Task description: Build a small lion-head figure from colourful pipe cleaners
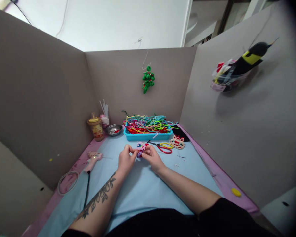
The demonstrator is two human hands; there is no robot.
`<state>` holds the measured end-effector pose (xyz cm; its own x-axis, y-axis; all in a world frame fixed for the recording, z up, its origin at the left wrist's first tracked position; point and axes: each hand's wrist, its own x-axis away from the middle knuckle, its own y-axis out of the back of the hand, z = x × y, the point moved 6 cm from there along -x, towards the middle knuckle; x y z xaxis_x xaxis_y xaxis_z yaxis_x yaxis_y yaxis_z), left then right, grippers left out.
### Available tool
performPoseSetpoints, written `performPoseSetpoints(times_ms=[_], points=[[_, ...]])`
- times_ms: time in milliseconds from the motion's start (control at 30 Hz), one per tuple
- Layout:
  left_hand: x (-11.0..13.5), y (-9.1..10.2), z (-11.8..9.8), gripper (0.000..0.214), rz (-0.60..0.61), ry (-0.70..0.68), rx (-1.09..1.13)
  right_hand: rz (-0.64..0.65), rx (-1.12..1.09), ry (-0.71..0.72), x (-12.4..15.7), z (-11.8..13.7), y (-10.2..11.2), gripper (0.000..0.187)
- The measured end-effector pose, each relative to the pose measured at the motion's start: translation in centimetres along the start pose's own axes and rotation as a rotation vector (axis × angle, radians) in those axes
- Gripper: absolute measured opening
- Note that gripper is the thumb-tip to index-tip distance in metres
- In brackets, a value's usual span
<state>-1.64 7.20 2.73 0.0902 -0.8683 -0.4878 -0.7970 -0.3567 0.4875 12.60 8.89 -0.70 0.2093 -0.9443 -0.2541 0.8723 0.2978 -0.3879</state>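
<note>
Between my hands, over the middle of the blue cloth [135, 184], is a small pink and purple pipe-cleaner figure [140, 145] with some blue and red in it. My left hand [127, 158] pinches its left side between thumb and fingers. From the right, my right hand [153, 158] grips it the same way. The fingertips cover part of the figure. Just to the right of it lie scissors [164, 147] with one red and one yellow handle loop. Behind the hands a blue tray [148, 136] is heaped with pipe cleaners [150, 124] of many colours.
At left lie a pink glue gun [93, 160] and its cable. A metal bowl [113, 130] and a lidded cup [96, 128] stand behind. A cream and red pipe-cleaner piece [177, 142] is at right. Grey panels [108, 82] enclose the table; a green ornament [148, 80] hangs at the back.
</note>
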Motion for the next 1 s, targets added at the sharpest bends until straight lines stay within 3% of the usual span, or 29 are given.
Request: performPoseSetpoints(times_ms=[267,400,767,1000], points=[[0.0,0.1,-0.3,0.021,-0.013,-0.007,-0.049,-0.003,-0.008,-0.024,-0.1,-0.2,0.1,0.039],[0.1,0.0,-0.2,0.019,-0.016,-0.014,-0.060,-0.035,-0.059,-0.063,-0.2,-0.3,0.3,0.033],[0.5,-1.0,-1.0,0.013,0.040,-0.148,-0.131,-0.147,-0.341,-0.406,-0.2,-2.9,1.3,0.036],[0.6,-0.7,-1.3,0.013,0.017,-0.131,-0.161,-0.068,-0.310,-0.315,-0.1,-1.9,0.5,0.032]])
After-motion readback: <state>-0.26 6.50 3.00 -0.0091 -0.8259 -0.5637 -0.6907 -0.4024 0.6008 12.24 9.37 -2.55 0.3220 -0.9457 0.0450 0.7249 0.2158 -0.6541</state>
